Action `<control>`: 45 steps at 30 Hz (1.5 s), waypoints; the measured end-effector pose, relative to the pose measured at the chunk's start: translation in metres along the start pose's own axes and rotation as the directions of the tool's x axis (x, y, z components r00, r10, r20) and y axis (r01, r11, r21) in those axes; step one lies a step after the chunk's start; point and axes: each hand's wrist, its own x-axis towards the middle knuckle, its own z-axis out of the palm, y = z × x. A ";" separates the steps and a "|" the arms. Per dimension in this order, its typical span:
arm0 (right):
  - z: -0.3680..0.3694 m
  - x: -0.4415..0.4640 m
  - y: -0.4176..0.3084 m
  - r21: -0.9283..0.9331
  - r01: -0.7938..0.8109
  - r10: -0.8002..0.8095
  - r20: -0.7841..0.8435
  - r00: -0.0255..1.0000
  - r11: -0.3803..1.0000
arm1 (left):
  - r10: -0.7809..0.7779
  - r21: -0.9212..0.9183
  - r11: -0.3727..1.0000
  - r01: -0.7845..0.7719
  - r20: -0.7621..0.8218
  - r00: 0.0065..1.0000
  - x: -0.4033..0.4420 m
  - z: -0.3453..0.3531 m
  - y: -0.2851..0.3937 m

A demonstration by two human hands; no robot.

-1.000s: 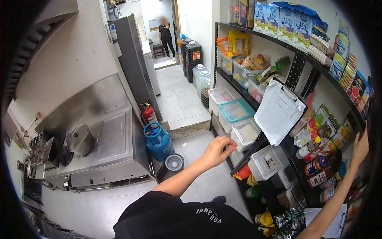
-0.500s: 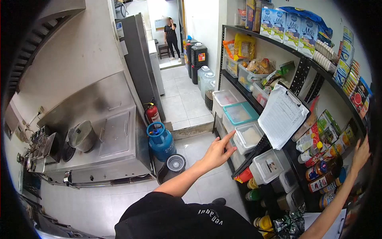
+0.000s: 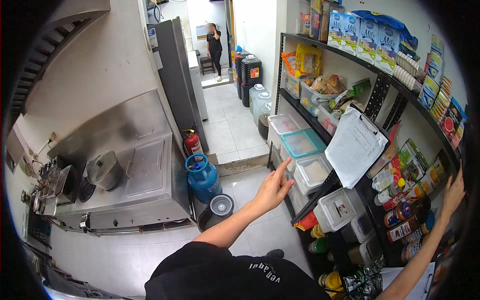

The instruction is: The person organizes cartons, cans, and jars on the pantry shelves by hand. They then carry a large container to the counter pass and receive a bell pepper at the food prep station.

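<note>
My left hand [image 3: 274,189] is held in mid-air left of the shelving, with the index finger stretched out and the thumb apart; nothing is in it. Near its fingertip are a teal-lidded plastic container [image 3: 302,143] and a white-lidded container [image 3: 313,171]. At the far right, my right hand [image 3: 454,194] reaches out with extended fingers by the edge of the black metal shelf [image 3: 425,107]. Whether its fingertips touch the shelf I cannot tell in the dark edge. Jars [image 3: 401,230] and a clipboard with written sheets [image 3: 356,147] are between the hands.
On the left, a lidded pot [image 3: 105,171] stands on a steel stove counter [image 3: 150,165]. A blue gas cylinder [image 3: 203,180], a fire extinguisher [image 3: 192,142] and a grey bin [image 3: 221,205] line the floor. Another person [image 3: 214,50] stands in the far doorway. Milk cartons [image 3: 367,37] fill the top shelf.
My left hand has shifted slightly left, its index finger now pointing more upward. The person in the doorway has changed leg position. My right hand stays about where it was.
</note>
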 end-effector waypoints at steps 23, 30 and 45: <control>-0.012 0.008 -0.007 0.044 0.015 -0.016 0.021 1.000 0.999 | -0.011 -0.023 1.000 0.010 -0.023 1.000 0.000 -0.011 0.005; -0.067 0.026 -0.035 0.086 -0.022 0.017 0.061 0.998 0.996 | -0.026 -0.075 0.997 0.023 -0.030 0.999 -0.003 -0.004 -0.009; -0.098 0.033 -0.069 0.030 -0.176 0.175 0.043 0.984 0.984 | -0.036 -0.131 0.990 0.048 0.093 0.995 0.003 0.019 0.008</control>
